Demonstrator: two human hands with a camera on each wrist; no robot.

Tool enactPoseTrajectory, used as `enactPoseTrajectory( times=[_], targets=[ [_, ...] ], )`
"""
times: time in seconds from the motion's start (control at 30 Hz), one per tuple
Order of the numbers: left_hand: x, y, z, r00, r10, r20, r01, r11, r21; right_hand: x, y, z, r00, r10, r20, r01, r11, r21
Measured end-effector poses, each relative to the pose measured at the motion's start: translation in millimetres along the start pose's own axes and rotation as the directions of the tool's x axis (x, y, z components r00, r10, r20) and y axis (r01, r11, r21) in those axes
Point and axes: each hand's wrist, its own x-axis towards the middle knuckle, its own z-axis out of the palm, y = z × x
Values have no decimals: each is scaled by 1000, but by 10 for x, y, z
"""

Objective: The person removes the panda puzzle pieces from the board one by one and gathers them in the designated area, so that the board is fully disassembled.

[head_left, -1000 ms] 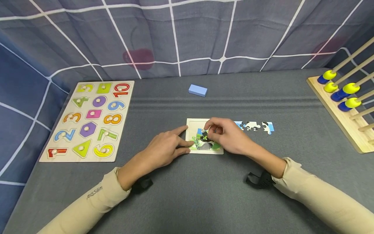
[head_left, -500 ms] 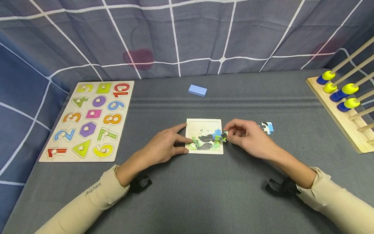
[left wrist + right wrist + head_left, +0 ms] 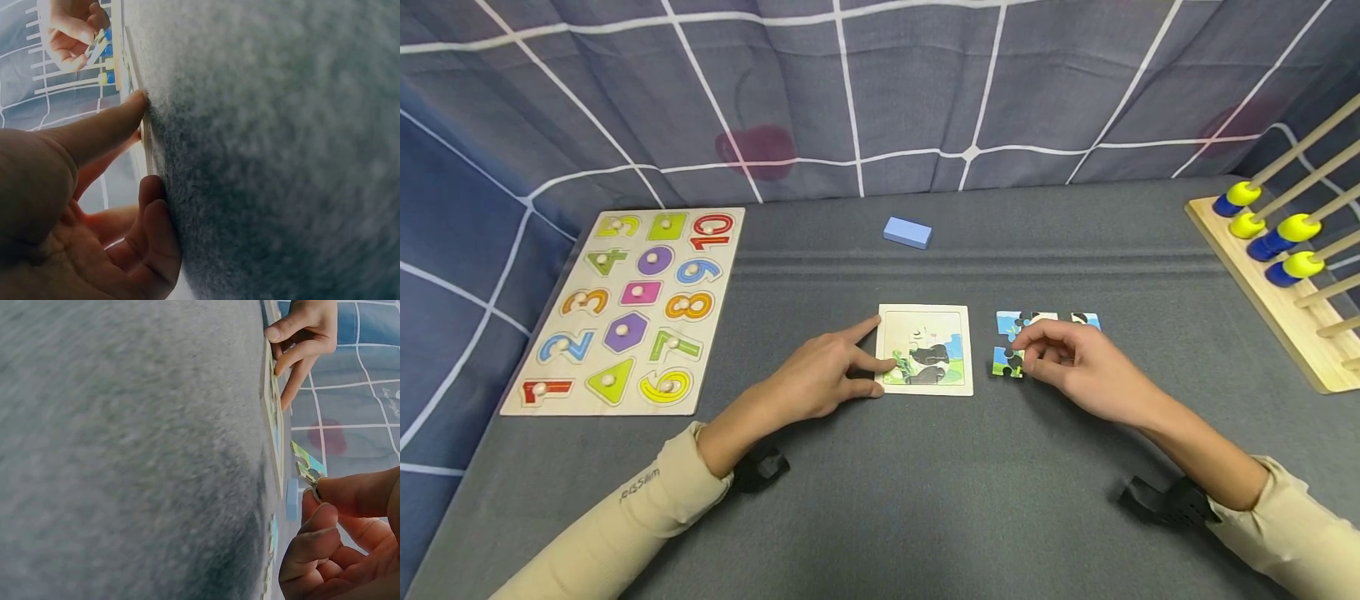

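Observation:
The panda jigsaw board (image 3: 961, 310), with a pale rim, lies mid-table with several pieces laid in its lower and right parts. My left hand (image 3: 820, 373) rests at its left side, fingers spread, thumb at the lower left corner and a fingertip on the picture. Right of the board, my right hand (image 3: 1078, 367) pinches a blue and green jigsaw piece (image 3: 1004, 362) between thumb and index finger. In the right wrist view the piece (image 3: 306, 461) is held tilted above the table. Behind that hand lie loose jigsaw pieces (image 3: 1008, 322), partly covered by the fingers.
A wooden number and shape board (image 3: 568, 283) with knobbed pieces lies at the left. A blue block (image 3: 907, 232) sits behind the jigsaw board. At the right edge stands a wooden bead frame (image 3: 1262, 292) with yellow and blue beads. A checked cloth (image 3: 910, 92) hangs behind the table.
My right hand has lifted the blue and green jigsaw piece off the board and carried it right, in front of the loose pieces. My left hand has stayed at the board.

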Motion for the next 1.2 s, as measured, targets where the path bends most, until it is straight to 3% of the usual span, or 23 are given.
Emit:
enactPoseTrajectory(
  times=[0.2,0.53,0.73,1.2],
  targets=[
    [6,-13,-3,1000,17,3,-17,1000,-3,-14,77,-2,1000,-10,-20,10,1000,-9],
    [15,1,12,999,18,-30,-18,1000,24,-1,103,23,998,-20,-67,1,964,-264],
    [21,-18,6,999,44,-16,-44,999,10,4,118,26,996,-43,-81,18,958,-287],
    [45,-35,7,999,33,-11,-33,999,-18,-15,120,27,993,-70,-96,28,924,-382]
  ],
)
